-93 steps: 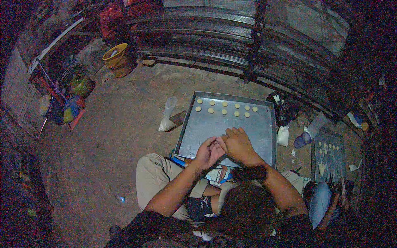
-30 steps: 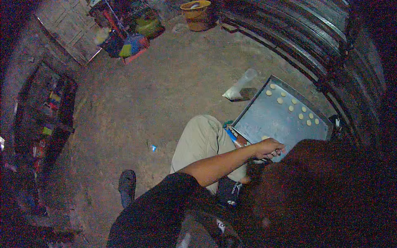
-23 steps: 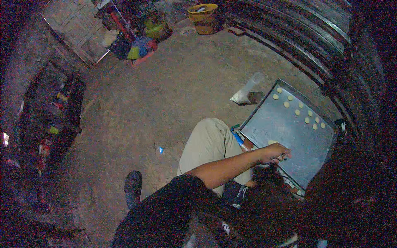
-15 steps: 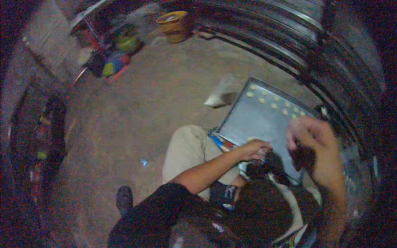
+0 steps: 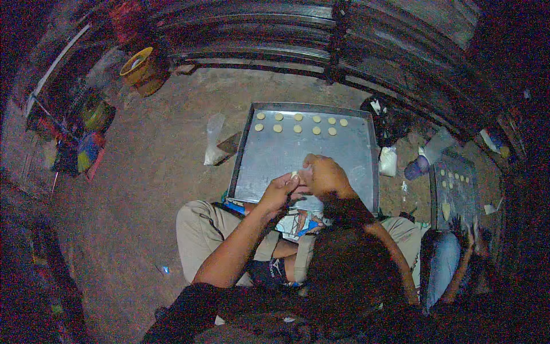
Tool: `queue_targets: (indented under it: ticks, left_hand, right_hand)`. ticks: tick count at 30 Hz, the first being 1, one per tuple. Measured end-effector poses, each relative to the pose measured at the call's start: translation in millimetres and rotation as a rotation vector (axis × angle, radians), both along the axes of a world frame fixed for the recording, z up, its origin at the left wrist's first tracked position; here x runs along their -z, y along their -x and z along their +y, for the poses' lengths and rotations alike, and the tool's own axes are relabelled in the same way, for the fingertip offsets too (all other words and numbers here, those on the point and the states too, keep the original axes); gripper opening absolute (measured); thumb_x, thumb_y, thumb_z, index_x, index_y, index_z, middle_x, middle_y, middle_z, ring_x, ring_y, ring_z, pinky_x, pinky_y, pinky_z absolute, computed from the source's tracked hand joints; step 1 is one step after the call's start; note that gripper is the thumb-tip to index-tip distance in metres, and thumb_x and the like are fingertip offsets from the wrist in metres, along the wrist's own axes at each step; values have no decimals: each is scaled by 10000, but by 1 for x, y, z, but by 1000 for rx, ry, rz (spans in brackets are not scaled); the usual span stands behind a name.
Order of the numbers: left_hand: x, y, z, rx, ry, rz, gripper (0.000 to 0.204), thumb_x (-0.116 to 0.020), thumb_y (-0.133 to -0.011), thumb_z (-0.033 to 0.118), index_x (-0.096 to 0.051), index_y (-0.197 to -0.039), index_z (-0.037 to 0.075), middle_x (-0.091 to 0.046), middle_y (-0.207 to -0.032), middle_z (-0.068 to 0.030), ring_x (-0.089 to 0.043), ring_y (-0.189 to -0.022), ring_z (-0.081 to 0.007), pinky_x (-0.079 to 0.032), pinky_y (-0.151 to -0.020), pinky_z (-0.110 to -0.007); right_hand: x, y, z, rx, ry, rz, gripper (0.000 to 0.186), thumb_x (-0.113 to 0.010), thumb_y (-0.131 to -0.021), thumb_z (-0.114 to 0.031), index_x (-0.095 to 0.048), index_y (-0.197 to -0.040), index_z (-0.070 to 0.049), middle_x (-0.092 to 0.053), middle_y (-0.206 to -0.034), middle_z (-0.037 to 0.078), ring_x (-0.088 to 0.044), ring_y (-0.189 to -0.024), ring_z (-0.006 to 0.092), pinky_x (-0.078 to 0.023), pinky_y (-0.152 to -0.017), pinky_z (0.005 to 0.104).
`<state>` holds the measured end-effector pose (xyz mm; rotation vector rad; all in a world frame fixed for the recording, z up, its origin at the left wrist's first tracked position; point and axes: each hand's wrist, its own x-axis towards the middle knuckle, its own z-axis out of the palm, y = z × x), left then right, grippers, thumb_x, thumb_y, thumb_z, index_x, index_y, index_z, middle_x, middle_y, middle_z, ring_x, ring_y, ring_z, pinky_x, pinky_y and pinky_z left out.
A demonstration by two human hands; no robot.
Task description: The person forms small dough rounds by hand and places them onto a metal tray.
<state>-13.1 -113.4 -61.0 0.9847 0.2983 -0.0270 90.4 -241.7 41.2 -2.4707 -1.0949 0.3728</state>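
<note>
A large metal baking tray [image 5: 355, 146] lies in front of my crossed legs. Two rows of small pale dough discs [image 5: 297, 129] sit along its far part. Over the tray's near part, my left hand [image 5: 278, 194] is closed with a small pale piece of dough [image 5: 295, 174] at its thumb and fingertips. My right hand [image 5: 327, 175] meets it from the right, its fingers curled in by the left fingertips. Whatever the right fingers grip is hidden.
At the right, another person's hand [image 5: 471, 238] is beside a second tray [image 5: 465, 200] with dough pieces. White-filled bags [image 5: 388, 161] and a purple object [image 5: 416, 167] lie between the trays. A clear bag [image 5: 214, 137] rests left of my tray. A yellow bucket [image 5: 150, 86] stands farther back.
The view has swung to the right, bringing the second tray and the other person into sight. My right hand has come from the right to meet my left over the tray.
</note>
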Motion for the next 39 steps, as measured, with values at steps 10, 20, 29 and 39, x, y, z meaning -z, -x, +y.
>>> queue_targets:
  ticks: [10,20,29,39]
  left_hand:
    - [-23,1,2,-131,-101,9,397,-471,-1036,382,-667,-1071,39,-672,-870,-5,-528,-659,-67,-416,-605,-224]
    - [-25,-1,27,51,-40,-153,552,-449,-1043,334,-344,-1474,5,-551,-1348,-133,-568,-1175,-212,-469,-999,-334]
    - [-23,-12,27,-175,134,-122,449,-482,-1033,197,-404,-1426,-5,-481,-1416,-181,-530,-1244,-247,-438,-1048,-363]
    - [-22,-15,24,-182,470,-134,520,-317,-1073,303,-299,-1474,-28,-428,-1458,-191,-433,-1343,-292,-359,-1123,-387]
  right_hand:
    - [29,-13,0,-344,-346,-97,391,-706,-840,-259,-642,-1172,-62,-594,-1012,131,-638,-904,298,-526,-810,395]
    - [49,-18,12,-170,-573,68,236,-650,-883,-238,-627,-1030,-55,-598,-881,126,-622,-769,340,-533,-708,429]
    - [80,-21,29,-288,-642,-132,133,-700,-837,-97,-634,-913,-10,-642,-812,132,-649,-713,311,-523,-666,377]
    - [67,-2,29,-197,-540,-47,420,-792,-756,-232,-638,-1131,-120,-573,-1051,128,-610,-931,315,-514,-787,413]
